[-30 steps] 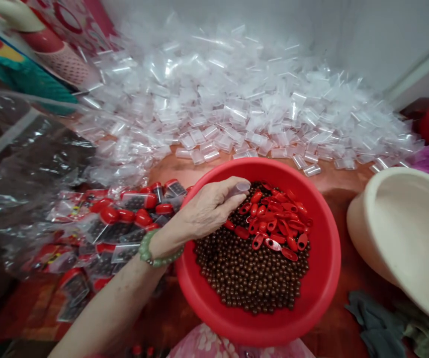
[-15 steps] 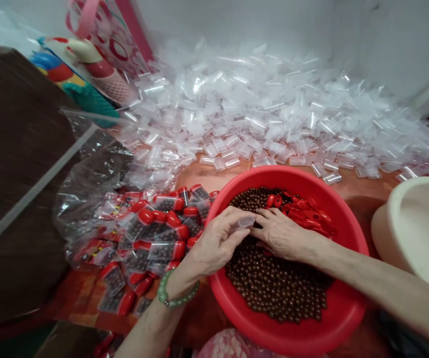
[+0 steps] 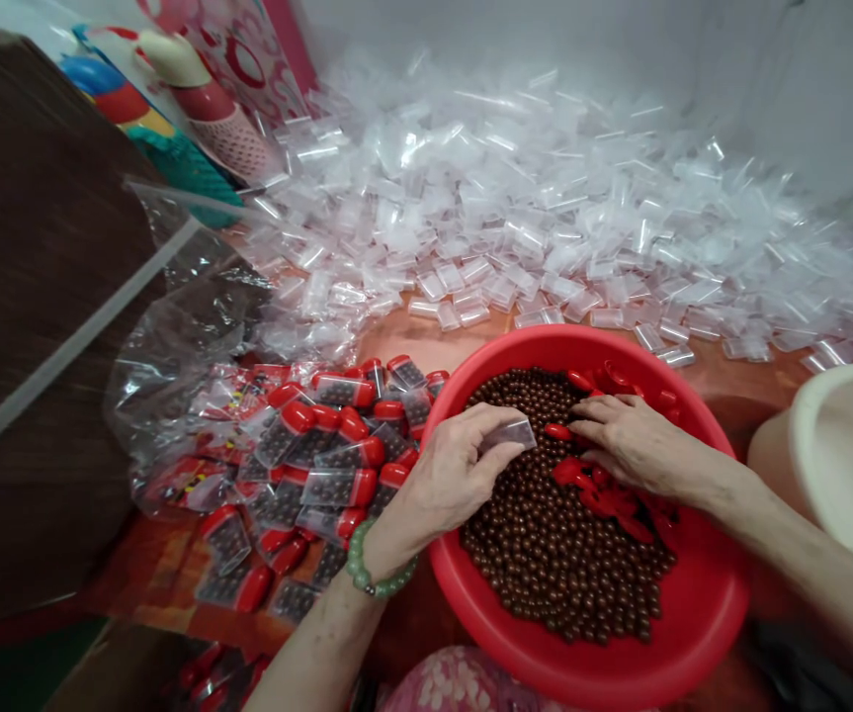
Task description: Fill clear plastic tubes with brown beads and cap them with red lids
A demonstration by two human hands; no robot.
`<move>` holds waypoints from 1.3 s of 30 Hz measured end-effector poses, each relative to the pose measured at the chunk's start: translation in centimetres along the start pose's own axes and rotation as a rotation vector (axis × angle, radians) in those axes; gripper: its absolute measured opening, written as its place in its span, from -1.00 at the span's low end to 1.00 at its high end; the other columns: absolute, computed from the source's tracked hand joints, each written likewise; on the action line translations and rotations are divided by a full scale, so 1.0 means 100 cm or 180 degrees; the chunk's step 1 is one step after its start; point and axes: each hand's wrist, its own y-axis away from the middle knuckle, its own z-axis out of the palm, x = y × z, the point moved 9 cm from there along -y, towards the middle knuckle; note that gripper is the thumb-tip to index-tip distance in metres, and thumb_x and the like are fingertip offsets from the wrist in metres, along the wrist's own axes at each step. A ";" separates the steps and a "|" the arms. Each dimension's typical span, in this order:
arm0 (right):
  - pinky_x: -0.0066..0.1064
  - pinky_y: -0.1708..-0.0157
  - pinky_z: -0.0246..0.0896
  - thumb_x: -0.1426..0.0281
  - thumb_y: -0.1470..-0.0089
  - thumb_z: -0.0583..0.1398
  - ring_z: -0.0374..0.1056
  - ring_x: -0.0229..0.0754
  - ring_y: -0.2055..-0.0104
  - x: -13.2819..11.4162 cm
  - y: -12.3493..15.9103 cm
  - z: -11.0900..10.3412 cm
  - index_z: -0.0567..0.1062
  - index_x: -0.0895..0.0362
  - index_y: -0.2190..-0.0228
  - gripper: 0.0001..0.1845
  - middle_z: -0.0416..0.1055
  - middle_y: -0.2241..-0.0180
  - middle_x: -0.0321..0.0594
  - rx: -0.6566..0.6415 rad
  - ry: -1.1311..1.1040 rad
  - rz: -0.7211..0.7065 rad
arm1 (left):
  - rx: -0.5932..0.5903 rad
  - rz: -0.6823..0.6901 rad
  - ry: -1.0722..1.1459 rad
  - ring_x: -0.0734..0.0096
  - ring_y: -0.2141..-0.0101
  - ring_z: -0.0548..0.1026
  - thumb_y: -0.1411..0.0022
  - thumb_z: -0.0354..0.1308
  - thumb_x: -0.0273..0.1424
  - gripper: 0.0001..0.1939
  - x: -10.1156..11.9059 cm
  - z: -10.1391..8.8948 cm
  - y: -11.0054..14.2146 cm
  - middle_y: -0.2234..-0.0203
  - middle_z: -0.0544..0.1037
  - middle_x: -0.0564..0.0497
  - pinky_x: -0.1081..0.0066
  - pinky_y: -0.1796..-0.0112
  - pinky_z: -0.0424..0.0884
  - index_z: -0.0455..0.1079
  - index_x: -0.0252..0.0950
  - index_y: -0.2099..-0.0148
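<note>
My left hand (image 3: 460, 465), a green bead bracelet (image 3: 367, 569) at its wrist, pinches a small clear plastic case (image 3: 511, 433) over the basin. No beads show inside that case. My right hand (image 3: 630, 445) is over the basin's right side, with a red cap (image 3: 557, 431) at its fingertips; the thumb's hold is partly hidden. Loose red caps (image 3: 608, 494) lie under and beside this hand. Brown beads (image 3: 559, 554) spread across the red basin (image 3: 589, 682).
Left of the basin lie bead-filled cases with red caps (image 3: 337, 485) and a clear plastic bag (image 3: 174, 336). Clear cases (image 3: 530, 218) are heaped along the wall. A cream tub (image 3: 811, 435) stands right; a dark brown box (image 3: 33, 297) is far left, bottles (image 3: 211, 109) behind it.
My right hand has moved right, away from the left hand, and a red cap now shows at its fingertips. The left hand still holds the clear case, now tilted differently. The view has shifted slightly.
</note>
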 end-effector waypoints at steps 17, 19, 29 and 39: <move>-0.44 0.34 0.24 0.19 0.02 0.33 0.30 -0.28 0.38 -0.043 -0.052 -0.004 0.52 0.20 0.29 -0.65 0.39 0.44 -0.36 -0.1334 -0.3880 -0.0107 | -0.0265 0.1284 -0.1607 0.09 0.07 0.44 -0.23 -0.13 -0.72 -0.28 0.035 0.028 0.024 0.03 0.49 -0.29 0.08 0.04 0.49 -0.13 -0.43 -0.41; -0.44 0.34 0.25 0.22 -0.06 0.28 0.33 -0.26 0.37 -0.047 -0.056 -0.009 0.54 0.19 0.27 -0.71 0.44 0.43 -0.34 -0.1168 -0.3323 -0.0310 | -0.0176 0.1137 -0.1448 0.07 0.02 0.43 -0.22 -0.12 -0.72 -0.32 0.033 0.023 0.022 0.00 0.47 -0.29 0.04 -0.01 0.46 -0.04 -0.42 -0.38; -0.21 0.25 0.34 0.64 -0.09 0.08 0.49 0.10 0.20 -0.043 -0.084 0.003 0.49 0.35 0.18 -0.73 0.50 0.21 0.19 -0.0794 0.0126 -0.0072 | 0.0932 0.0050 0.1334 0.32 -0.28 0.26 -0.09 -0.10 -0.68 -0.39 -0.009 -0.025 0.012 -0.22 0.36 -0.10 0.16 -0.33 0.13 0.21 -0.28 -0.19; -0.29 0.10 0.36 0.53 -0.06 0.20 0.47 -0.04 0.14 -0.105 -0.087 0.029 0.50 0.29 0.14 -0.72 0.51 0.17 0.02 -0.0944 -0.0437 -0.1036 | 0.0948 -0.0035 0.1859 0.30 -0.31 0.21 -0.13 -0.02 -0.61 -0.43 -0.014 -0.025 0.008 -0.27 0.32 -0.08 0.15 -0.34 0.09 0.19 -0.25 -0.20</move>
